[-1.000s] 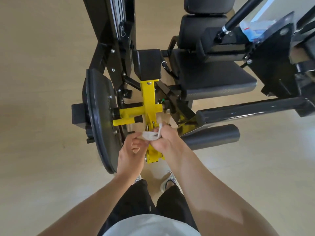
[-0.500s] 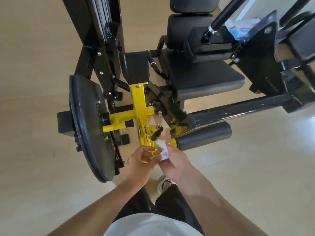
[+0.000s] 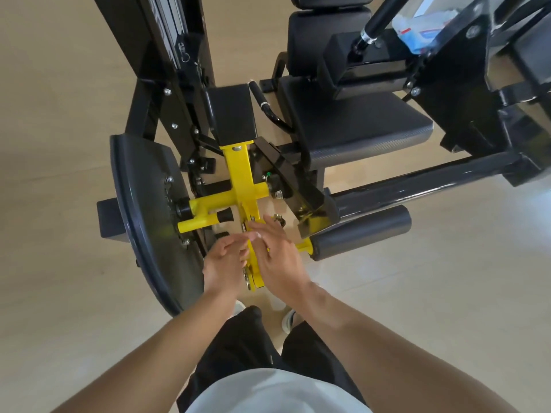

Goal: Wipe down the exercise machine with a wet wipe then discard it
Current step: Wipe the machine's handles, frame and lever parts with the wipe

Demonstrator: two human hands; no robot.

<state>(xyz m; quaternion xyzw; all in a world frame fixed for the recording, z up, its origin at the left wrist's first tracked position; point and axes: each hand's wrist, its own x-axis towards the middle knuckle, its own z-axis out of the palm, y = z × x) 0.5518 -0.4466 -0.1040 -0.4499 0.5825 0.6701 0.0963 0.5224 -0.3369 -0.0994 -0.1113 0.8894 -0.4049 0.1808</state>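
Observation:
The exercise machine has a yellow lever arm between a black weight plate and a padded seat. Both my hands hover over the lower end of the yellow arm. My left hand is curled, fingertips pointing right. My right hand lies palm down with its fingers stretched over the arm. Of the wet wipe only a small pale bit shows between the fingertips; which hand holds it is hidden.
A black foam roller and a long black bar jut out to the right. A pack of wipes rests on the machine at top right. My shoes stand on the pale wooden floor below the lever.
The white wipe, plainly held between both hands before, is now almost hidden. My right hand has flattened out over the yellow arm, and the view has moved closer.

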